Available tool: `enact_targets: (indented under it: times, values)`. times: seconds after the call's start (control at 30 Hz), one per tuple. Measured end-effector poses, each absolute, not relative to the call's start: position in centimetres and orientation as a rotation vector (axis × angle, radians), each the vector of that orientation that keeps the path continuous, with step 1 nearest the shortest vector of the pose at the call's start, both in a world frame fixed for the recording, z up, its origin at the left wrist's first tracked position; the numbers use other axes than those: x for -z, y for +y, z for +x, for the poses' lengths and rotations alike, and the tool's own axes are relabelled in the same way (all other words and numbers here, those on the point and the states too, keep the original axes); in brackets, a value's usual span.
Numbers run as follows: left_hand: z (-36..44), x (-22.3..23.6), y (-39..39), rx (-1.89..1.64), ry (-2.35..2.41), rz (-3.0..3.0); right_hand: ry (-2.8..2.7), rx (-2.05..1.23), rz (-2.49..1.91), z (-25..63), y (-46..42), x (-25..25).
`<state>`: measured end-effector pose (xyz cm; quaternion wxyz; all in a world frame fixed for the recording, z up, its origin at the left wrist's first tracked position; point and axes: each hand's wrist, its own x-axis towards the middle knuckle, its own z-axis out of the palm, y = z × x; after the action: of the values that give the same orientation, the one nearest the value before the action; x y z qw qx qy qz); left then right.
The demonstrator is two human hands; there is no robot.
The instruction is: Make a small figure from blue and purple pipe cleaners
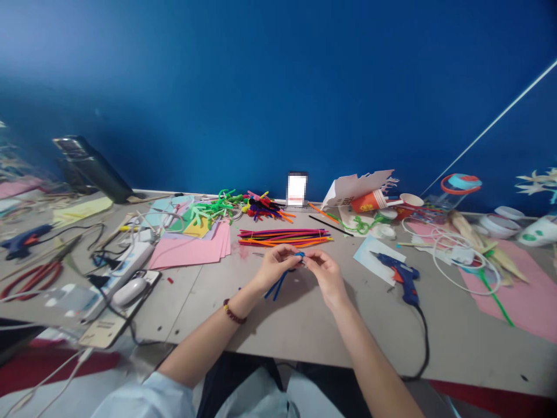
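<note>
In the head view, the person's left hand (277, 269) and right hand (326, 274) meet, fingertips pinched nearly closed on a small blue twist (299, 254) between them; slender blue stems (281, 285) slant from beneath the grip toward the body, nearer the left hand. Just beyond the grip, fuzzy-looking, straight pipe cleaners (282, 235) lie crosswise; rightward, a hard-looking glue gun (408, 281) rests partly on flat, pale paper (368, 254).

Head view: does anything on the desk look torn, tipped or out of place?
Yes. At the back, right of centre, the pale paper has a ragged, torn-looking top edge. The orange cups beside it lie tipped, not upright. The dark bottle at left seems to lean, though lens distortion may explain that.
</note>
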<state>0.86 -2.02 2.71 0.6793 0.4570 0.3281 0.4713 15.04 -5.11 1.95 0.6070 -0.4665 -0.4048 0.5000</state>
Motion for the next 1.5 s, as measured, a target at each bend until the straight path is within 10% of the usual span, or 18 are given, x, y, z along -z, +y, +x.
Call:
enact_targets:
  times: [0.73, 1.17, 1.5]
  values:
    - [0.3, -3.2, -2.0, -1.118, 0.665, 1.130, -1.093, -1.099, -1.105, 15.2, -5.4, -2.1]
    - [-0.6, -4.2, -2.0, -1.047, 0.600, 1.212, -1.456, -0.499, -1.072, 14.9, -6.8, -3.5]
    - [-0.1, -3.9, -2.1, -1.087, 0.607, 1.228, -1.231, -0.830, -0.997, 14.9, -6.1, -2.8]
